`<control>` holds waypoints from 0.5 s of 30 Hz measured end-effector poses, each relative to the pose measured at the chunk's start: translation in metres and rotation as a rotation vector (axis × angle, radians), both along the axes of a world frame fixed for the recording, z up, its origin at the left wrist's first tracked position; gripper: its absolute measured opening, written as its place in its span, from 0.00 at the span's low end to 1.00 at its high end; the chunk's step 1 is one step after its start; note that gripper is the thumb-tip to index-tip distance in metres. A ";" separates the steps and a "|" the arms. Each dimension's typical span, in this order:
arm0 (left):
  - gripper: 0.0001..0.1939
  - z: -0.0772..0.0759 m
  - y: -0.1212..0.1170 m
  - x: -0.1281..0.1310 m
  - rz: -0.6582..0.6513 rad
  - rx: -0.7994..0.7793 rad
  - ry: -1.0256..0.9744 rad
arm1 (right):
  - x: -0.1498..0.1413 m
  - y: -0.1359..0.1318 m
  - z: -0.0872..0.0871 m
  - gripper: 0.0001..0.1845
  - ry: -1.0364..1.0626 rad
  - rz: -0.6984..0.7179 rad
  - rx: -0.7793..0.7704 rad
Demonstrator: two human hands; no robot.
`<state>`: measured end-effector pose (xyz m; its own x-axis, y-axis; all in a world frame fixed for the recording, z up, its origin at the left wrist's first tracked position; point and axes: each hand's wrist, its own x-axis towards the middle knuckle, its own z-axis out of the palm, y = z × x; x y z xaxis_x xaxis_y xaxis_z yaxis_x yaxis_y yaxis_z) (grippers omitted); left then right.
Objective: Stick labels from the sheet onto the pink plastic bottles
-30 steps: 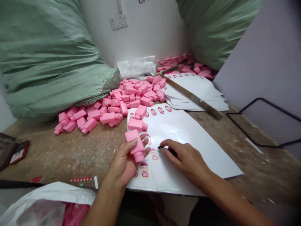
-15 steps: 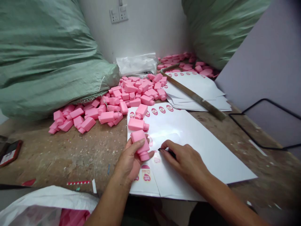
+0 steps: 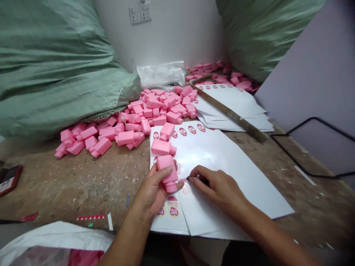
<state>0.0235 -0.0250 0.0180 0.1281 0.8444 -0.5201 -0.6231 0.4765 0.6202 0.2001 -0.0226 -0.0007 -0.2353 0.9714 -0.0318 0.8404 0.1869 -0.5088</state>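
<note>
My left hand (image 3: 155,190) holds a pink plastic bottle (image 3: 167,170), its neck pointing down toward me. The thumb lies across its side and the fingers are behind it. To the right, my right hand (image 3: 212,183) pinches a thin black pointed tool (image 3: 205,181), mostly covered by the fingers. Its tip is at a pink label (image 3: 186,187) on the white sticker sheet (image 3: 230,159). Two more bottles, one lying sideways (image 3: 162,147) and one behind it (image 3: 167,131), rest on the sheet's left edge. Oval labels (image 3: 192,129) run along its far edge.
A heap of pink bottles (image 3: 155,105) lies behind, beside a large green sack (image 3: 63,85). More sheets (image 3: 235,101) sit at the back right under a wooden stick (image 3: 230,112). A black metal frame (image 3: 294,162), a phone-like device (image 3: 9,180) and a white bag (image 3: 55,240) are around.
The left hand with the bottle has shifted slightly right, toward the black tool. The right hand stays at about the same spot on the sheet. The view has tilted slightly.
</note>
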 end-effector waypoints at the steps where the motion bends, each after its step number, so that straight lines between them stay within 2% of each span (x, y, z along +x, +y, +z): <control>1: 0.15 -0.001 0.000 0.000 0.005 -0.004 -0.009 | 0.001 0.000 0.001 0.11 0.017 -0.004 -0.030; 5: 0.15 -0.003 0.000 0.001 0.042 -0.010 -0.031 | 0.002 0.000 0.002 0.11 -0.008 -0.016 -0.014; 11: 0.10 -0.002 0.004 0.004 0.114 -0.032 -0.084 | -0.003 -0.004 -0.003 0.08 -0.115 0.033 0.155; 15: 0.07 -0.001 0.006 0.004 0.160 -0.059 -0.131 | -0.009 -0.002 -0.008 0.12 -0.121 0.006 0.232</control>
<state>0.0277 -0.0191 0.0168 0.0651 0.8281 -0.5568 -0.7672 0.3984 0.5027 0.1909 -0.0250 -0.0084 -0.2492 0.9546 0.1631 0.8912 0.2919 -0.3472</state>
